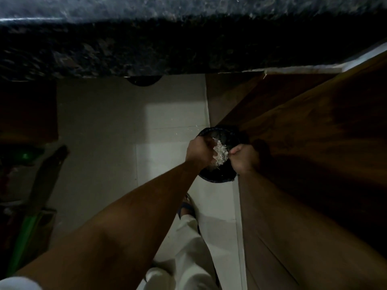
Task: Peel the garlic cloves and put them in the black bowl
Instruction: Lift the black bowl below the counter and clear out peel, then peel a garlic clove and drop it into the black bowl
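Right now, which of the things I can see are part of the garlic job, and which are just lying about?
Part of the job:
- round black container, held low over the floor
- pale papery garlic skins above it
- left hand gripping the skins
- right hand gripping the container's rim

Just about:
- dark speckled stone counter
- brown wooden door
- green-handled tool
- blue sandal

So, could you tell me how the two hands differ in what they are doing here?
The left hand is curled around a clump of pale garlic skins, while the right hand grips the rim of the black container. The left reaches over the container's opening; the right stays at its edge. Both are bare and held low above the floor.
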